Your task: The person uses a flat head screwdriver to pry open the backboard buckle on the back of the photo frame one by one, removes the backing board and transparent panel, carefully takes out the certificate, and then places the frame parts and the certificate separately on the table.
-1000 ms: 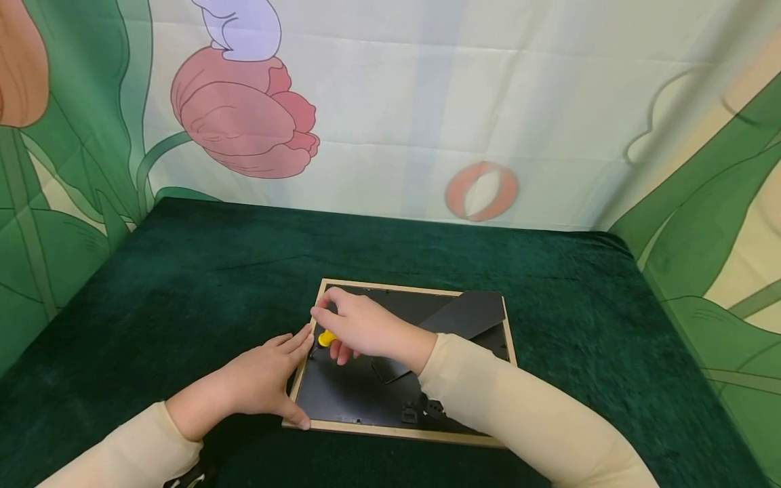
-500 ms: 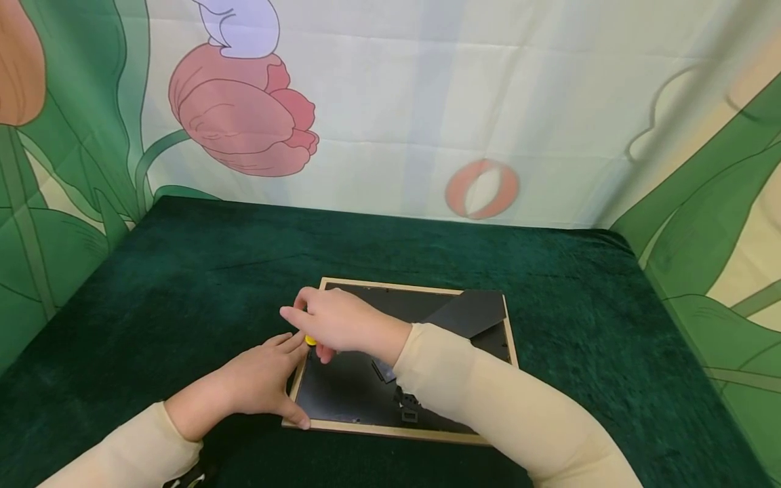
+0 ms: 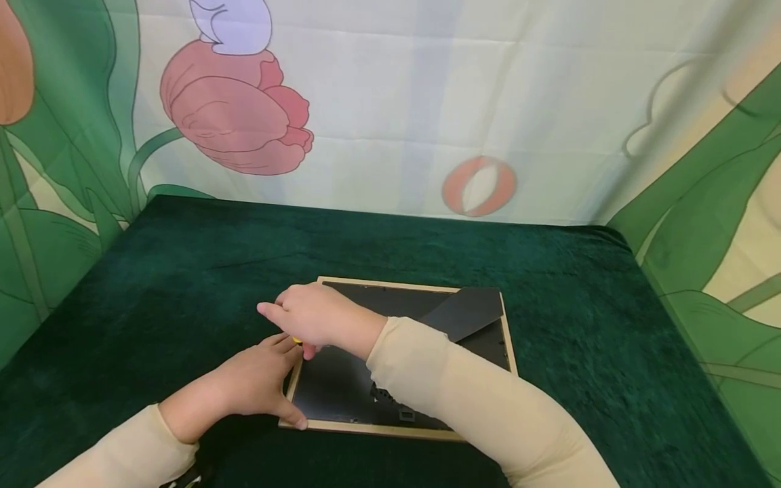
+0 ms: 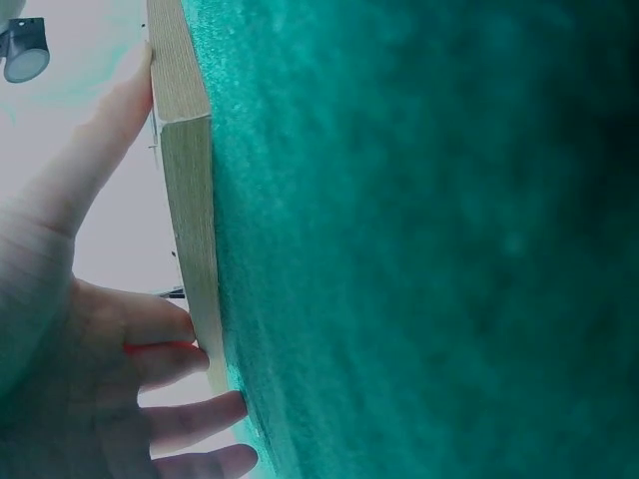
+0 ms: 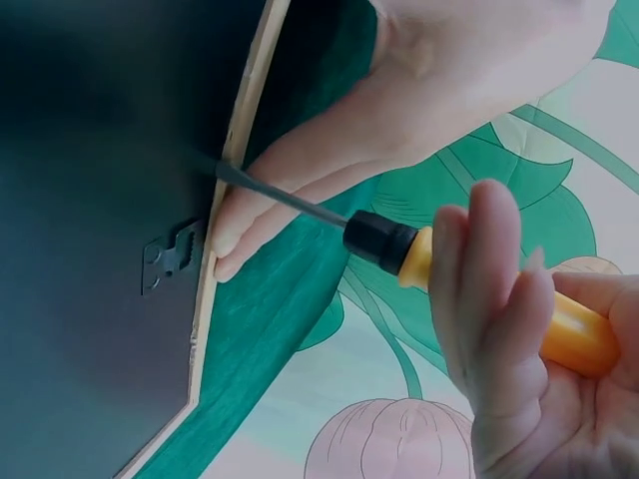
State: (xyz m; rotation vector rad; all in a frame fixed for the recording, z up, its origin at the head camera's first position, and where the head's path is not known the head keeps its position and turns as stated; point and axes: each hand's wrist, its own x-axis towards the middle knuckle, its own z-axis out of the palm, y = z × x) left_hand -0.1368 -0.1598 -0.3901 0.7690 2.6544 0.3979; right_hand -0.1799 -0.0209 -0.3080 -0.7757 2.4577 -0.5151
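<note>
A picture frame (image 3: 378, 429) with light wood rails and a black back lies on the dark green cloth. My right hand (image 3: 320, 315) grips a screwdriver (image 5: 579, 339) with a yellow handle and black collar, over the left rail. In the right wrist view its shaft (image 5: 290, 198) slants to the rail, tip right at the inner edge. Along that rail my left hand (image 3: 259, 376) is spread, thumb at the near corner and fingers further up. The left wrist view shows those fingers (image 4: 195, 424) mostly straight against the wood. The right hand hides most of the screwdriver in the head view.
A black stand leg (image 3: 476, 308) lies across the frame's back at upper right. A small metal hanger (image 5: 170, 257) sits near the rail. Green velvet cloth (image 3: 573, 291) covers the table, and a printed curtain (image 3: 378, 102) hangs behind.
My right hand has moved left with the screwdriver, from over the black back to the left rail. The left hand keeps its place on the frame.
</note>
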